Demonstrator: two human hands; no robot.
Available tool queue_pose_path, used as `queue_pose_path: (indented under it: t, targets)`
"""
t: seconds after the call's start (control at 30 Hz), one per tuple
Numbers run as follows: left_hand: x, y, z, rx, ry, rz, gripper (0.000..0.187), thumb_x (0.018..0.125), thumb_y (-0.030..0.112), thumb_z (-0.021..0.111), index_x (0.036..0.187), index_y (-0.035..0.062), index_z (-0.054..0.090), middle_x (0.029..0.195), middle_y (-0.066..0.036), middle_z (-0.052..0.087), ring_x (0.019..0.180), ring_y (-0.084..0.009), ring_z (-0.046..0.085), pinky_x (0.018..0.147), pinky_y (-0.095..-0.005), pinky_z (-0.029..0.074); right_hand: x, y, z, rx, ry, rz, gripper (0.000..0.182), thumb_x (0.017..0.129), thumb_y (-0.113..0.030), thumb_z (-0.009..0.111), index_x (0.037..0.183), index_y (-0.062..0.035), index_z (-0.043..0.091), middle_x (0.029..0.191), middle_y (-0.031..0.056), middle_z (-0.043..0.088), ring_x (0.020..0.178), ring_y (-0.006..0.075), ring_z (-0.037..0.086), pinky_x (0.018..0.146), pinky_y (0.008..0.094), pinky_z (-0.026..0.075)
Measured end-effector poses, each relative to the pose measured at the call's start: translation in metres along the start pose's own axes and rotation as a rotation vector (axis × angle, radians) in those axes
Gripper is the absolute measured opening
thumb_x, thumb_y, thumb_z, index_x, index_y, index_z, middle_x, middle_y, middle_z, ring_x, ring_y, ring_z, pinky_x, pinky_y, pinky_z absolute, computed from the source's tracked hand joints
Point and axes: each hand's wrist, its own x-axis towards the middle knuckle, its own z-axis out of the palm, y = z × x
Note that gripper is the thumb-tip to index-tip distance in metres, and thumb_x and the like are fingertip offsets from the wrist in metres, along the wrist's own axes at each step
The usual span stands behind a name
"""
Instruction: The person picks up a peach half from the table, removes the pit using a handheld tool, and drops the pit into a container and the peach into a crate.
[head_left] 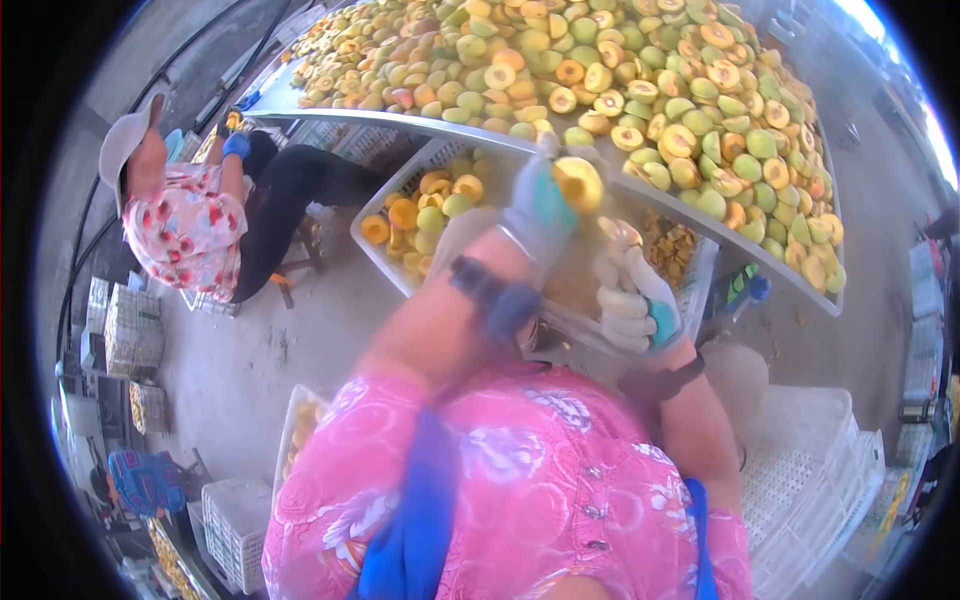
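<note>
My left hand (540, 205), in a white and teal glove, is closed on a halved yellow fruit (578, 185), its cut face toward the camera. Blur softens the fingers. To its right, my right hand (635, 300), in a similar glove, has its fingers curled around a small yellowish piece (620, 233) that I cannot make out clearly. Both hands are above a white crate (580, 325) just below the table's edge, with brownish fruit bits (668, 248) at its right side. Another crate (372, 240) to the left holds halved fruit (430, 215).
A large metal-edged table (400, 122) is heaped with halved fruit (690, 110). A person (190, 220) in a cap and blue glove sits at the left. Stacked white crates stand at the lower right (800, 470) and left (235, 520).
</note>
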Motion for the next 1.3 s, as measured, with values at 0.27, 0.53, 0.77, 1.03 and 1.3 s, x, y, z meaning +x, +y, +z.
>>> queue_pose_path:
  t: [0.27,0.53,0.77,1.03,1.3]
  targets:
    - [-0.015,0.119,-0.125,0.744,0.351,0.181,0.041,0.098,0.036,0.047,0.104,-0.0018,0.063,0.097,-0.011,0.066,0.087,-0.0194,0.065,0.076,-0.0283,0.052,0.002,-0.002,-0.008,-0.136,0.084,-0.106,0.040,0.100,-0.047,0.034,0.103,-0.0130,0.053,0.058,-0.0060,0.038,0.034,0.0056,0.031,0.031,0.0232,0.027]
    - [0.052,0.078,-0.052,1.719,0.161,0.291,0.045,0.083,0.041,0.058,0.113,0.0078,0.063,0.110,-0.022,0.062,0.106,-0.0356,0.058,0.091,-0.0408,0.044,0.009,-0.006,-0.008,-0.136,0.234,-0.142,0.039,0.099,-0.050,0.036,0.099,-0.0149,0.053,0.059,-0.0066,0.038,0.035,0.0062,0.030,0.031,0.0231,0.026]
    - [0.158,0.011,-0.062,2.190,0.092,0.181,0.051,0.079,0.044,0.056,0.113,0.0063,0.061,0.119,-0.021,0.060,0.112,-0.0342,0.056,0.093,-0.0413,0.045,0.005,-0.020,-0.001,-0.269,0.392,-0.146,0.034,0.099,-0.050,0.037,0.097,-0.0188,0.051,0.058,-0.0078,0.036,0.035,0.0051,0.028,0.032,0.0214,0.022]
    - [0.132,0.019,-0.031,1.789,0.143,0.212,0.042,0.078,0.038,0.061,0.102,0.0040,0.060,0.108,-0.020,0.062,0.103,-0.0306,0.060,0.083,-0.0379,0.048,0.005,-0.022,-0.002,-0.374,0.482,-0.200,0.034,0.098,-0.048,0.041,0.089,-0.0169,0.052,0.054,-0.0080,0.033,0.035,0.0053,0.026,0.032,0.0208,0.020]
    - [0.081,-0.008,-0.028,0.970,-0.182,0.352,0.031,0.082,0.016,0.061,0.110,0.0020,0.058,0.105,-0.012,0.062,0.095,-0.0242,0.061,0.081,-0.0349,0.049,0.012,-0.021,-0.019,-0.558,0.653,-0.372,0.028,0.096,-0.039,0.050,0.103,-0.0125,0.058,0.070,-0.0059,0.050,0.052,0.0031,0.044,0.041,0.0181,0.034]
